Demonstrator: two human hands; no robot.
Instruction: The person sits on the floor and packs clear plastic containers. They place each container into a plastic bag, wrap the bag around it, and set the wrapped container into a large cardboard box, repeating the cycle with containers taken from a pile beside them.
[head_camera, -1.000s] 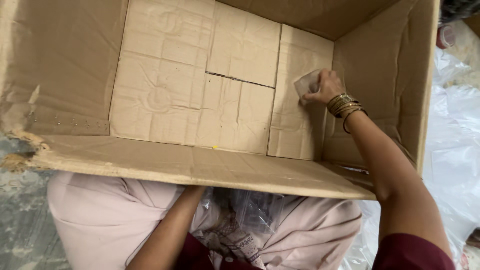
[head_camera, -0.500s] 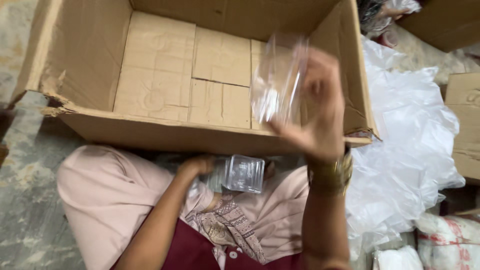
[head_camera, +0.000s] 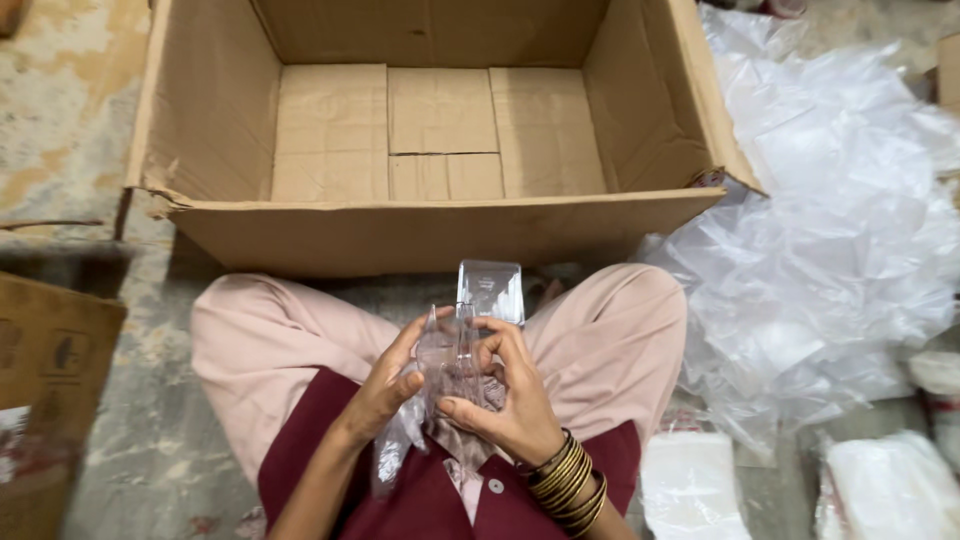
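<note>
I sit cross-legged on the floor behind a large open cardboard box (head_camera: 420, 235). Its bottom is lined with flat cardboard-coloured pieces (head_camera: 440, 130). Over my lap both hands hold a small clear plastic packet (head_camera: 475, 320). My left hand (head_camera: 385, 385) grips its left side, and a loose clear plastic bag (head_camera: 395, 450) trails down below it. My right hand (head_camera: 505, 395), with several gold bangles on the wrist, grips the packet's right side and lower edge. The packet's top sticks up above my fingers.
A heap of crumpled clear plastic sheeting (head_camera: 830, 230) lies to the right of the box. White plastic packets (head_camera: 695, 485) sit at lower right. Another cardboard piece (head_camera: 45, 390) lies at the left on the worn concrete floor.
My right hand came out of the box with a clear packet and dropped to my lap, where it joined the left hand. The view has pulled back from the box.
</note>
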